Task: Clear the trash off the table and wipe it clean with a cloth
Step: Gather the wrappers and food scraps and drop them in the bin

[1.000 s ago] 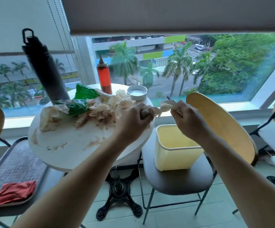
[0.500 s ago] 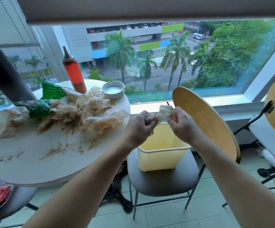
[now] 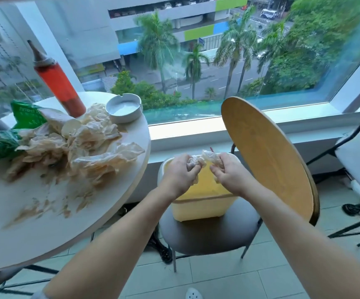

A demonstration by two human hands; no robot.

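Both hands' grip, left hand (image 3: 180, 173) and right hand (image 3: 228, 174), is clenching a wad (image 3: 202, 159) over the bin (image 3: 205, 203) (scraps risk dropping outside it).

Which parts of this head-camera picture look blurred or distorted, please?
Head view: the round white table edge and its smears are motion-blurred; the red squeeze bottle leans from wide-angle distortion; both hands gripping crumpled paper look fairly sharp.

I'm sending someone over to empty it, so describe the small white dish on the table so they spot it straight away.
On the round white table by the window, look to the far edge behind the crumpled paper trash. The shallow round white ceramic ashtray sits right of the red squeeze bottle, the only dish there, with notches in its rim.
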